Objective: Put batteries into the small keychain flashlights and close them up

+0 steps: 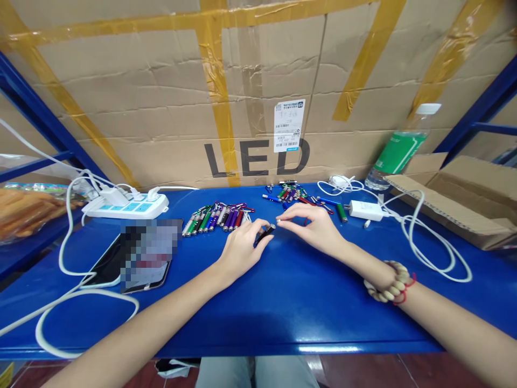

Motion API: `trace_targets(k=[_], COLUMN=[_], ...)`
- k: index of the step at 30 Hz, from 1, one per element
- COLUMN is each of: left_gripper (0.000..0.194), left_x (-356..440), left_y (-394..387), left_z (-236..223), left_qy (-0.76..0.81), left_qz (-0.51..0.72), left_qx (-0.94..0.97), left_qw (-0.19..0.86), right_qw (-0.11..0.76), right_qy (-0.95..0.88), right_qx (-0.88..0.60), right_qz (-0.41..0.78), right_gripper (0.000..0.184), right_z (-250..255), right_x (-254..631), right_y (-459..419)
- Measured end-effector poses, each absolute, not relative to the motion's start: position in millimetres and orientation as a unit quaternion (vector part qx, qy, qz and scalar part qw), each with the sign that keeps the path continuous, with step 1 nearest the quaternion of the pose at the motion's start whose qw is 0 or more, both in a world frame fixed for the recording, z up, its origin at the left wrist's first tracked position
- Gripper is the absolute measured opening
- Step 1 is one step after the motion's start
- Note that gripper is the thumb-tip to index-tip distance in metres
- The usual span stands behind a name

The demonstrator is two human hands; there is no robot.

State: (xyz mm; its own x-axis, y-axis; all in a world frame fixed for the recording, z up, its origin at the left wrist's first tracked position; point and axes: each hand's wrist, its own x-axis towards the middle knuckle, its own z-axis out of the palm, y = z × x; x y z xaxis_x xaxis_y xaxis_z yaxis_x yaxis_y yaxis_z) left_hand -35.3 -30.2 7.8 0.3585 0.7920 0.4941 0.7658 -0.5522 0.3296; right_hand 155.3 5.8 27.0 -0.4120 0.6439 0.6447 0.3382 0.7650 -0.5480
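Note:
My left hand is closed around a small black penlight-like tube, whose round silvery end points up and to the right. Just right of it, the thumb and forefinger of my right hand pinch a tiny pale, shiny piece, too small to name. A slight gap separates that piece from the tube's end. Behind my left hand lies a neat row of coloured metal tubes with small clips. Beyond my right hand is a loose heap of similar tubes, with a green tube at its right.
Left on the blue table are a power strip, white cables and two phones. A white charger, looped cable, bottle and open carton stand right. A large cardboard box walls the back.

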Motion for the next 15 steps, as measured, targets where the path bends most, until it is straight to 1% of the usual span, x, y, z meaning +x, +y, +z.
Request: trace_targets(k=[3,10,13,15], left_gripper=[0.013,0.013,0.013,0.015], left_x=[-35.5,-36.3,-36.1,-35.6], left_y=[-30.8,-31.1,-31.0,-31.4], left_z=[7.9,7.2,6.9,7.5], left_qy=[0.466,0.453,0.459,0.462], left_qz=[0.313,0.315,0.315,0.314], left_qx=[0.828,0.833,0.830,0.829], left_qw=[0.024,0.028,0.024,0.023], right_qw=[0.457,0.421,0.413,0.417], right_qy=[-0.822,-0.850,-0.852,-0.840], right_qx=[-0.273,-0.251,-0.269,-0.312], right_qz=[0.203,0.196,0.176,0.149], right_gripper=[0.014,0.011,0.012,0.014], right_z=[26.0,24.6,25.5,25.8], right_x=[148.5,147.8,148.5,152.4], right_y=[-1.0,-4.1,-2.6,1.9])
